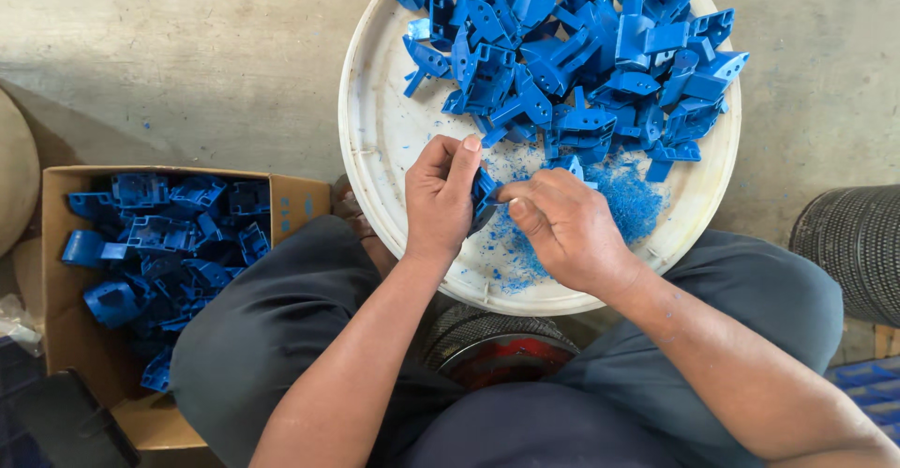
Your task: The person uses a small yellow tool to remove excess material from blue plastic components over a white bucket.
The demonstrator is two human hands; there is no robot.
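A small blue part (484, 193) is pinched between the left hand (439, 196) and the right hand (562, 227) over the white tray (375, 140), where a heap of parts (581, 46) and blue shavings (630, 201) are spread, a box (291, 201) of parts being set at the left.

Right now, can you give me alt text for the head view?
Both hands, left hand and right hand, hold one small blue plastic part over a round white tray piled with similar parts and blue shavings. A cardboard box of parts sits left.
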